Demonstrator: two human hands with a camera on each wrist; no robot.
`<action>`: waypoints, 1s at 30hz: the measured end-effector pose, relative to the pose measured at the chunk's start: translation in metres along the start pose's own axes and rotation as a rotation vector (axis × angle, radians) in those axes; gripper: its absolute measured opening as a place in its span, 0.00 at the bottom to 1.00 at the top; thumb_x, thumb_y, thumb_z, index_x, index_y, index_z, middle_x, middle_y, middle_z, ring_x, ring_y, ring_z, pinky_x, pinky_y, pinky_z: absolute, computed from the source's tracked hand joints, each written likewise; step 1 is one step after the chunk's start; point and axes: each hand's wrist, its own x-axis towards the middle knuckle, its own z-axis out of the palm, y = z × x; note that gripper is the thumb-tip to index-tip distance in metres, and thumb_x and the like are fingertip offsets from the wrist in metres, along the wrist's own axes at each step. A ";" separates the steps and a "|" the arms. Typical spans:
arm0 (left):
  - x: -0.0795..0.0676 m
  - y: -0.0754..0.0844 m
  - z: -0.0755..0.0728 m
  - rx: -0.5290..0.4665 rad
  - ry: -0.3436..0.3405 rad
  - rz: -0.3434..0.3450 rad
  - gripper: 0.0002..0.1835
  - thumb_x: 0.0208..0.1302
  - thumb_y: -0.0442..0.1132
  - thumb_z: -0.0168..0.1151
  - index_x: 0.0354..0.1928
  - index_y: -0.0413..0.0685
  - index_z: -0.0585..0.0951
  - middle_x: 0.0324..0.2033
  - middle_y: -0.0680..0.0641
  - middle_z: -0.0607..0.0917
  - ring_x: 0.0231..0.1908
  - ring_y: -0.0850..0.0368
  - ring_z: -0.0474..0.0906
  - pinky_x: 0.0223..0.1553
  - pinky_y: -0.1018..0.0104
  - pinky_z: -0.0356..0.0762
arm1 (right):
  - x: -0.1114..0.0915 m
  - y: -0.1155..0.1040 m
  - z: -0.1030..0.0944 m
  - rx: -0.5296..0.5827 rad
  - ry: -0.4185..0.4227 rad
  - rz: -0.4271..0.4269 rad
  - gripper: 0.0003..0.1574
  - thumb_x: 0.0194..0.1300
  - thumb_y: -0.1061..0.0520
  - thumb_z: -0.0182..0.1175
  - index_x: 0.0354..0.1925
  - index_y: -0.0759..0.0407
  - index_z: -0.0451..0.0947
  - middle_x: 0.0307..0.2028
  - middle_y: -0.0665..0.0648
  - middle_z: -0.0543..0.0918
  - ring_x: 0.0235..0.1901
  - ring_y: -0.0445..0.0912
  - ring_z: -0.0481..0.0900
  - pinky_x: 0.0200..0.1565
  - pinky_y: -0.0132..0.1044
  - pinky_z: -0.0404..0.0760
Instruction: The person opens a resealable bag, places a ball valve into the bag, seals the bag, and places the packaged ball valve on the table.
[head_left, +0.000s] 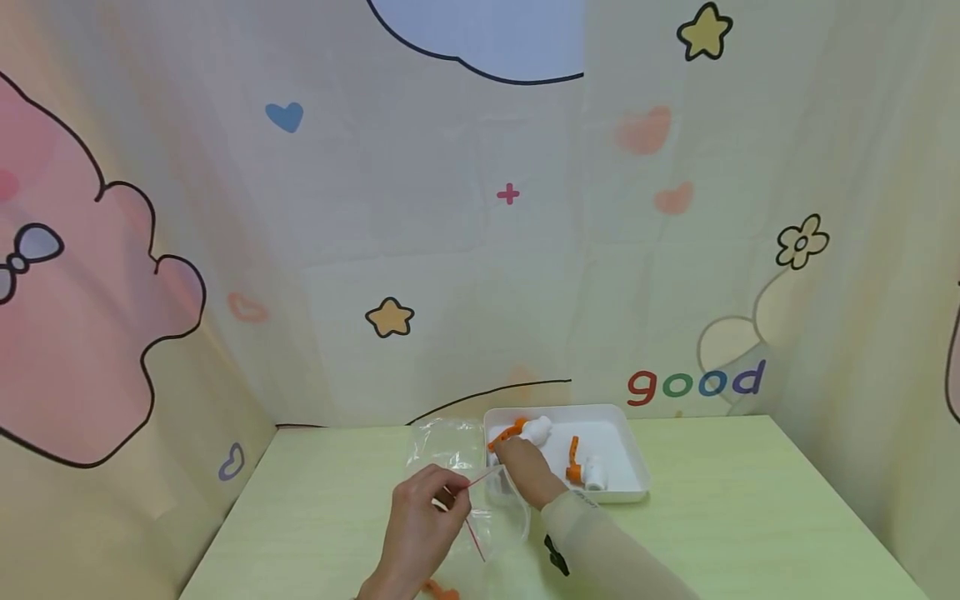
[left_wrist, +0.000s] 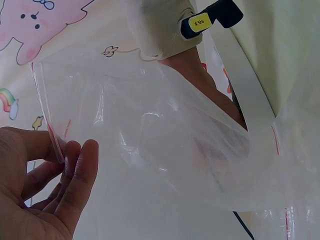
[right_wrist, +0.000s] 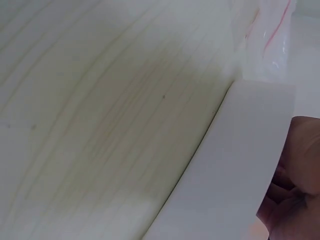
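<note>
My left hand (head_left: 427, 512) pinches the edge of a clear zip bag (head_left: 512, 510) with a red line along its mouth. In the left wrist view, the bag (left_wrist: 135, 125) spreads out from the thumb and fingertips. My right hand (head_left: 521, 462) reaches into the left side of a white tray (head_left: 636, 492), beside a white plastic fitting (head_left: 536, 430) with an orange lever. Its fingers (right_wrist: 282, 192) look bent behind the tray's wall, and whatever lies between them is hidden. Further right in the tray lies another white fitting (head_left: 595, 472) with an orange lever.
Flat clear bags (head_left: 446, 442) lie on the pale wooden table (head_left: 315, 500), left of the tray. An orange part (head_left: 441, 590) shows at the bottom edge, below the left hand. A printed curtain (head_left: 450, 208) hangs behind the table.
</note>
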 end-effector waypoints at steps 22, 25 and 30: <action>-0.001 0.004 0.005 0.002 0.004 0.050 0.14 0.48 0.22 0.66 0.24 0.53 0.83 0.22 0.59 0.80 0.21 0.73 0.76 0.23 0.78 0.77 | -0.008 0.019 -0.050 0.383 -0.046 0.174 0.14 0.48 0.69 0.59 0.20 0.54 0.66 0.14 0.46 0.59 0.16 0.40 0.54 0.20 0.33 0.52; 0.000 0.005 0.006 0.001 0.003 0.053 0.14 0.48 0.22 0.66 0.25 0.52 0.83 0.22 0.58 0.81 0.21 0.72 0.76 0.23 0.77 0.77 | -0.012 0.025 -0.058 0.416 -0.043 0.196 0.09 0.52 0.66 0.61 0.26 0.55 0.72 0.16 0.47 0.69 0.17 0.40 0.62 0.21 0.32 0.58; 0.001 0.006 0.007 0.001 0.014 0.063 0.14 0.48 0.22 0.67 0.25 0.53 0.83 0.22 0.58 0.81 0.21 0.73 0.76 0.22 0.78 0.77 | -0.021 0.037 -0.069 0.448 -0.030 0.212 0.07 0.59 0.62 0.64 0.38 0.57 0.78 0.27 0.50 0.79 0.25 0.42 0.72 0.28 0.33 0.71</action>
